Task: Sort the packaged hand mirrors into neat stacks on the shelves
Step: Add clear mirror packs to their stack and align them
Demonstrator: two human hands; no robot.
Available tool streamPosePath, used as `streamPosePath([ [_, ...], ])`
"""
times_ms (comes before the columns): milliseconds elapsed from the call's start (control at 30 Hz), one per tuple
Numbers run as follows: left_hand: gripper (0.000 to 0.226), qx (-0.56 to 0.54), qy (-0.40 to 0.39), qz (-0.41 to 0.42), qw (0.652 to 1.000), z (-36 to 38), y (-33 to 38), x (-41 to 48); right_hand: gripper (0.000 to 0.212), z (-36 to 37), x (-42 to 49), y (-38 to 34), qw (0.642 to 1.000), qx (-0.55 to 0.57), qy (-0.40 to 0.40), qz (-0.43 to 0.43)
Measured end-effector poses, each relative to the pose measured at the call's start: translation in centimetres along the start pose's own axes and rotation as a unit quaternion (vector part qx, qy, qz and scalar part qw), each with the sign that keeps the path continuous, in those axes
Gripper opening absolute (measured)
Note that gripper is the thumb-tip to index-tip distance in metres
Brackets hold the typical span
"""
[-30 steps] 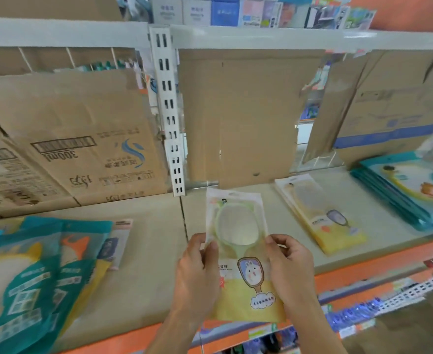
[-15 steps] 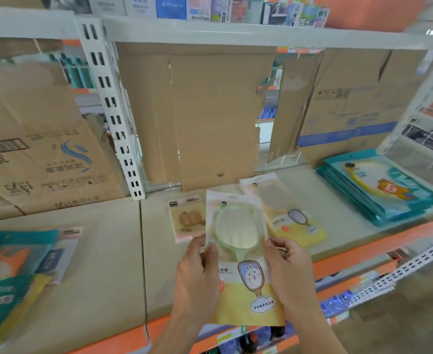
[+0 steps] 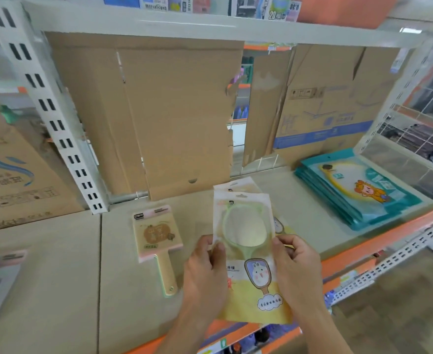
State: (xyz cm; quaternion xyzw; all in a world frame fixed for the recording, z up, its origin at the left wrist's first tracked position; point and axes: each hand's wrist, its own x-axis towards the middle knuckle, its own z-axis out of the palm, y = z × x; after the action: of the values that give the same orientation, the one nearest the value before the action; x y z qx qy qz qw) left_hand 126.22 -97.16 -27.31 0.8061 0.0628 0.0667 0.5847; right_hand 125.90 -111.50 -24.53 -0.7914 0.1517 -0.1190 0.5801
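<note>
Now, packaged green hand mirror held above the shelf front edge, over a matching packet lying flat. The left hand fingers pinch its left edge, right hand fingers its right edge. Pink-edged hand mirror lies just left; teal packet stack well apart, right.

Left grip and right grip pinch side edges of green mirror pack, held over shelf front. Yellow pack lies behind it; pink mirror left, teal stack right.
</note>
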Motion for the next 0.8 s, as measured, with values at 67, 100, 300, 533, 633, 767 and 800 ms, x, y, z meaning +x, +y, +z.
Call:
streamPosePath([
  [67,0.017,-0.004,-0.002,-0.002,1.0,1.1,0.5,0.6,0.015,-0.6,1.3,0.2,1.0,-0.007,0.006,-0.007],
  [100,0.016,-0.007,0.001,-0.004,1.0,1.7,0.8,1.0,0.015,-0.8,2.0,0.4,1.0,-0.01,0.008,-0.008],
  [300,0.014,0.0,0.022,-0.018,1.0,4.8,1.2,2.9,0.019,-2.0,6.0,1.2,0.999,-0.023,-0.01,-0.02],
  [533,0.018,0.015,0.056,-0.027,0.998,7.0,1.6,4.4,0.02,-2.6,10.0,2.1,0.994,-0.072,-0.045,-0.067],
  [633,0.023,0.049,0.077,-0.037,0.995,7.8,1.4,5.3,0.017,-2.7,11.8,2.3,0.99,-0.094,-0.064,-0.086],
  [767,0.026,0.085,0.085,-0.06,0.991,8.4,1.2,6.1,0.014,-2.5,13.7,2.3,0.985,-0.107,-0.099,-0.092],
  [800,0.027,0.094,0.09,-0.063,0.99,8.5,1.1,6.2,0.013,-2.4,14.0,2.4,0.984,-0.11,-0.105,-0.092],
])
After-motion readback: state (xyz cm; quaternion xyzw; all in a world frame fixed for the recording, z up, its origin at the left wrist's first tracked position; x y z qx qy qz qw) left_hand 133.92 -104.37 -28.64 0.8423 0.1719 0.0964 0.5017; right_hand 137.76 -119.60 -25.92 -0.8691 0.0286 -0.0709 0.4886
